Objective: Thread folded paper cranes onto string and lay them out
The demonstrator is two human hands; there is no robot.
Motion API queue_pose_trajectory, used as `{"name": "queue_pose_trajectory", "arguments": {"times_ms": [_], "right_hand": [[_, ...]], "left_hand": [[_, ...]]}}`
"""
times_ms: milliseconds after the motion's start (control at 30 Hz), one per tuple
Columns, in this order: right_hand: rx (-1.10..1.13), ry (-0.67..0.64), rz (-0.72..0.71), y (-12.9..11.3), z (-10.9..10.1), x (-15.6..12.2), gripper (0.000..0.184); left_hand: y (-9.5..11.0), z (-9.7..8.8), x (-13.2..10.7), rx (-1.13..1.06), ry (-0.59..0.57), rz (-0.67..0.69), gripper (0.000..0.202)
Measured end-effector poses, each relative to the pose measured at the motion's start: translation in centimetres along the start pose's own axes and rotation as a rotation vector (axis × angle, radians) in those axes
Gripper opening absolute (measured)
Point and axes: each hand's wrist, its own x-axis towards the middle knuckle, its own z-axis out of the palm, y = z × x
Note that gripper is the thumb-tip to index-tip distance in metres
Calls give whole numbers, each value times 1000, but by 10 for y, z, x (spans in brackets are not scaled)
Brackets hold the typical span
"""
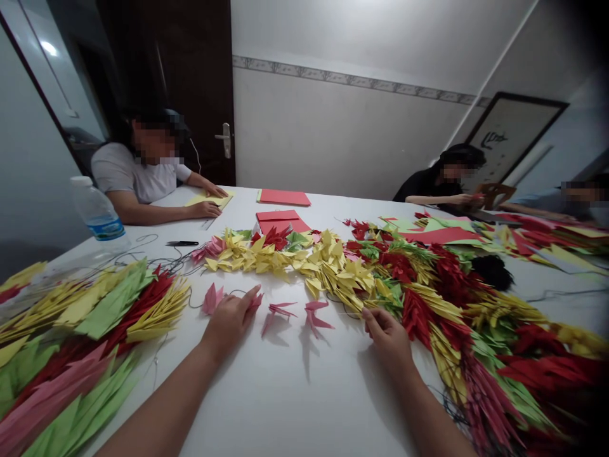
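Observation:
My left hand point(231, 317) lies on the white table point(295, 387) with its fingers stretched forward, fingertips touching a pink folded paper crane point(254, 302). Another pink crane point(212, 298) sits just left of it. Two more pink cranes point(280, 310) point(316, 315) lie between my hands. My right hand point(387, 333) rests at the edge of a long heap of yellow, red and green folded cranes point(428, 298), fingers curled in a pinch; what they hold is hidden.
A second pile of folded paper point(80, 343) fills the left. A water bottle point(99, 214), a black pen point(182, 243) and thin cords lie beyond it. Red paper sheets point(283, 197) sit mid-table. Three other people sit at the far side.

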Motion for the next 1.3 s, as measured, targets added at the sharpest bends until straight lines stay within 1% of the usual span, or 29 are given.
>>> {"name": "queue_pose_trajectory", "arguments": {"times_ms": [67,133,200,233,333,400,467,567,633,700,800,933,1033,1167,1300], "right_hand": [[12,0,2,0,0,0,42],[12,-3,1,0,0,1,42],[2,-2,-2,1,0,1,42],[-8,0,0,1,-1,2,42],[-29,0,5,0,0,1,41],[-27,2,-2,-2,0,0,41],[-20,5,-9,-4,0,-1,41],[-21,3,-11,-6,0,-1,42],[-17,3,-8,-6,0,-1,43],[-8,4,-8,-5,0,0,43],[-7,1,-15,-4,1,0,42],[-6,11,-14,-2,1,0,42],[-2,3,-8,-2,1,0,42],[-1,1,10,-3,1,-1,42],[-27,-2,-15,-6,2,-2,43]], "left_hand": [[3,-2,0,0,22,20,43],[8,-2,0,21,74,61,46],[16,-1,1,51,107,139,45],[20,1,2,58,104,182,44],[32,4,4,42,14,250,47],[35,4,5,11,-60,241,47],[34,2,5,-27,-105,217,39],[31,-1,5,-87,-142,197,27],[30,0,5,-126,-155,209,18],[30,1,5,-156,-138,237,9],[31,5,5,-185,-98,301,12],[34,8,4,-231,-114,345,19],[36,7,4,-278,-101,320,20],[38,3,7,-252,-68,204,17],[39,0,9,-174,-111,131,13]]}}
